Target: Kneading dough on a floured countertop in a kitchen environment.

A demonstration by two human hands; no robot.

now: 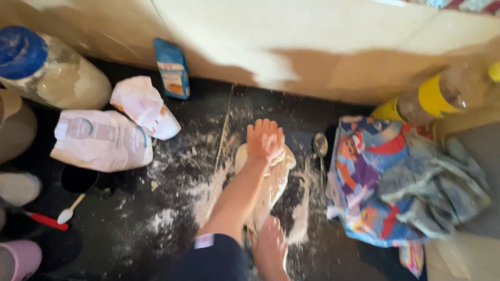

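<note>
A long pale lump of dough (276,179) lies stretched on the dark, flour-dusted counter (177,171). My left hand (265,139) lies flat on its far end, fingers spread and pointing at the wall. The left arm, in a dark rolled sleeve, runs along the dough from the bottom edge. My right hand (271,247) presses down on the near end, its fingers laid over the dough. Loose flour (161,219) is scattered around.
On the left stand a blue-lidded flour jar (67,78), a white flour bag (101,140), a crumpled white bag (146,106) and a blue packet (172,67). A metal spoon (320,145), a colourful cloth (385,182) and a yellow-labelled bottle (432,96) lie right. A white spoon (67,213) lies front left.
</note>
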